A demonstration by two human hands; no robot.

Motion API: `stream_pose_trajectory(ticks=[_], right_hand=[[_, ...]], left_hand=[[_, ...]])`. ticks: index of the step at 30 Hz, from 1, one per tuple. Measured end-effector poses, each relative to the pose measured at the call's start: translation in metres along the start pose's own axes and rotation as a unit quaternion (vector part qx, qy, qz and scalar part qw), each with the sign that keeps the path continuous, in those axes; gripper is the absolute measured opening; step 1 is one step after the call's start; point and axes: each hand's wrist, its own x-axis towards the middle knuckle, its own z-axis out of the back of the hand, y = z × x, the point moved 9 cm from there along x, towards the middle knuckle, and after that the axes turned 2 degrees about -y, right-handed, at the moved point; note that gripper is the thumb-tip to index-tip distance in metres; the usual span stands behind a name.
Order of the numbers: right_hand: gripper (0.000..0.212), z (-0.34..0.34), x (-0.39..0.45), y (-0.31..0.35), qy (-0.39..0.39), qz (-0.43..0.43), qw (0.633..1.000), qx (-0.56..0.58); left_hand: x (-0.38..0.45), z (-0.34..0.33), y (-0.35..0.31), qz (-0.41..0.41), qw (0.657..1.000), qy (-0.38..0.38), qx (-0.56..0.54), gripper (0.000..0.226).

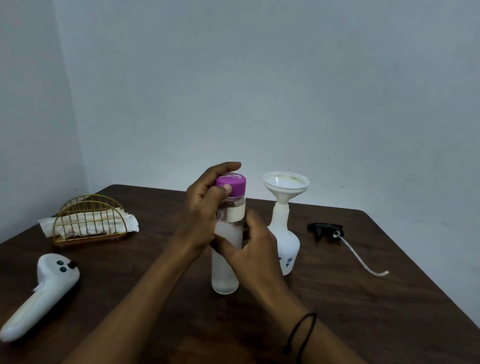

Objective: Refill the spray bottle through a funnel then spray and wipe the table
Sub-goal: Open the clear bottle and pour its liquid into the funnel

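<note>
My left hand (201,216) has its fingers closed around the purple cap (231,184) of the frosted water bottle (226,267), thumb pressed on the cap's front edge. My right hand (255,248) wraps the bottle's middle, fingers curled around its far side, thumb across the front. The bottle stands upright on the dark wooden desk (366,299). Just to its right stands the white spray bottle (288,248) with a white funnel (285,184) seated in its neck (the flower print shows near its base). The black spray head (325,231), with its long clear tube, lies on the desk further right, well apart. At far left a gold wire holder (91,220) keeps white tissues (131,222), and a white controller (42,294) lies near the front-left edge.
</note>
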Motion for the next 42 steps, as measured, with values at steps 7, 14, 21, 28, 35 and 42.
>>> stream_pose_trajectory(ticks=[7,14,21,28,35,42], right_hand=[[0.055,0.001,0.001,0.0,-0.015,0.018,0.998,-0.058],[0.056,0.006,0.002,-0.003,-0.02,0.006,0.997,-0.069],[0.043,0.009,-0.001,0.005,-0.013,0.009,0.993,-0.12],[0.049,0.017,-0.003,0.005,-0.02,0.0,0.996,-0.09],[0.054,0.016,-0.004,0.006,-0.012,0.011,0.995,-0.097],[0.051,0.023,-0.004,0.005,-0.021,0.011,0.993,-0.114]], left_hand=[[-0.002,0.003,-0.003,-0.012,0.996,-0.049,0.072,0.051],[-0.001,-0.002,-0.001,-0.008,0.997,-0.031,0.07,0.039],[-0.003,0.011,-0.005,-0.035,0.981,-0.166,0.098,0.05],[0.003,-0.02,-0.001,0.004,1.0,-0.007,0.0,0.048],[-0.004,-0.008,-0.011,-0.046,0.989,-0.094,0.102,0.054],[-0.002,-0.012,-0.009,-0.033,0.997,-0.045,0.057,0.028]])
